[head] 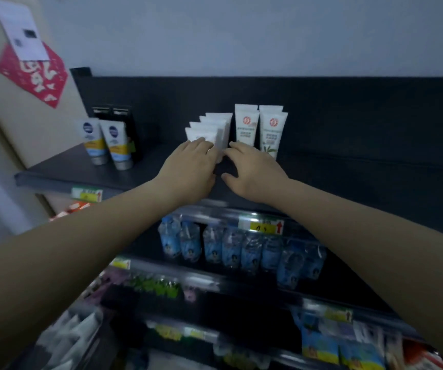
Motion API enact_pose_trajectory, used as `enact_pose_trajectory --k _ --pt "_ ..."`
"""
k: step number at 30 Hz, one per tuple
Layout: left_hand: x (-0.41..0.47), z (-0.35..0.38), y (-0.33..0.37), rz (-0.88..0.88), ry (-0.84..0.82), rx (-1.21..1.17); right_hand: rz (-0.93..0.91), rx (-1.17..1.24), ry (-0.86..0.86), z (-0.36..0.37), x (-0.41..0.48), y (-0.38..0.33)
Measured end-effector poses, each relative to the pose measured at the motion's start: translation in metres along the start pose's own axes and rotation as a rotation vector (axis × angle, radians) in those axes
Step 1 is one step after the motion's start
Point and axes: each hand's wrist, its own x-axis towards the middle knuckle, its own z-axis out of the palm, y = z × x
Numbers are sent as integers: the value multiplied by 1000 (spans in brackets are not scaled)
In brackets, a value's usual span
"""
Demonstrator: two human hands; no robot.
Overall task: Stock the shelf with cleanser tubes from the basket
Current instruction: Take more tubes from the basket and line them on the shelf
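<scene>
A row of several white cleanser tubes [212, 126] stands cap-down on the dark top shelf [348, 172], one behind another. My left hand [191, 166] reaches to the front tube of that row, its fingers curled round the tube's lower part. My right hand [252, 169] rests on the shelf just right of that tube, fingers spread, fingertips touching its cap end. Right of the row stand white tubes with a red round logo [272, 132]. The basket is out of view.
Two blue-logo tubes with yellow bands [115, 144] and dark boxes [120, 113] stand at the shelf's left end. Lower shelves hold blue packets [241, 249] and price tags [265, 227]. A beige wall with a red paper sign [36, 73] is on the left.
</scene>
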Motion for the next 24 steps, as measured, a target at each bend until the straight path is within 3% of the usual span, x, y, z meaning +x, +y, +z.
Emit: enact_pose_trajectory --k 7,24 --pt "-95 -12 -21 -211 -163 46 -134 32 -177 29 -6 -69" --pt "-332 22 -159 -628 -377 49 -438 125 -339 154 23 -314"
